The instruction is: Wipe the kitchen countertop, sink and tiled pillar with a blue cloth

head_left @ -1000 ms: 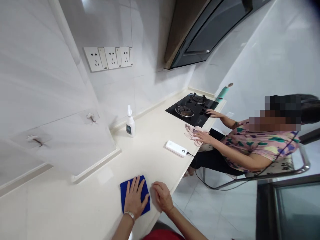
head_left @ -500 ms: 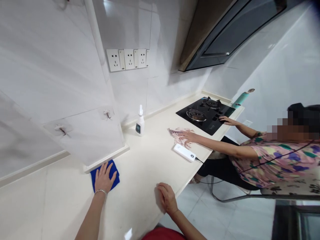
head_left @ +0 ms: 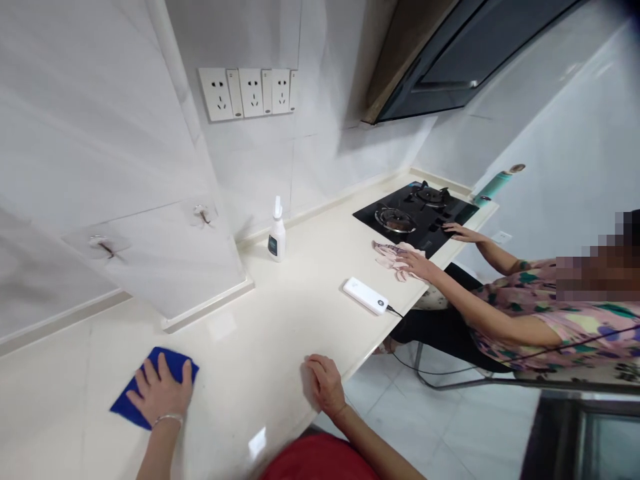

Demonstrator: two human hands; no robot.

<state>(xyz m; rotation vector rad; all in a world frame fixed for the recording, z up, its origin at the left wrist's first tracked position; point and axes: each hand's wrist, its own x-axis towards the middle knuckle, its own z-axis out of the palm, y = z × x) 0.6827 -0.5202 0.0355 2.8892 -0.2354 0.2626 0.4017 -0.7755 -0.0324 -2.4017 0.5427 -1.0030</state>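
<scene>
My left hand (head_left: 161,391) lies flat with spread fingers on a blue cloth (head_left: 131,405), pressing it to the pale countertop (head_left: 260,373). The cloth's corners stick out around the fingers. At the counter's front edge rests my right hand (head_left: 326,385), its fingers loosely curled in and touching the surface; no object shows in it. Farther along the counter lies a white oblong device (head_left: 366,296) with a black cable. Near the wall a white spray bottle (head_left: 277,233) stands upright.
A co-worker sits at the right, one hand (head_left: 417,265) on a pinkish cloth (head_left: 389,257), the other (head_left: 463,232) by the black gas hob (head_left: 400,207). A range hood (head_left: 440,67) overhangs the hob. A wall corner (head_left: 210,310) juts onto the counter.
My left hand has slid the blue cloth leftward and toward me, away from the wall corner. The co-worker's hand and pinkish cloth have moved toward the hob. My right hand stays at the edge.
</scene>
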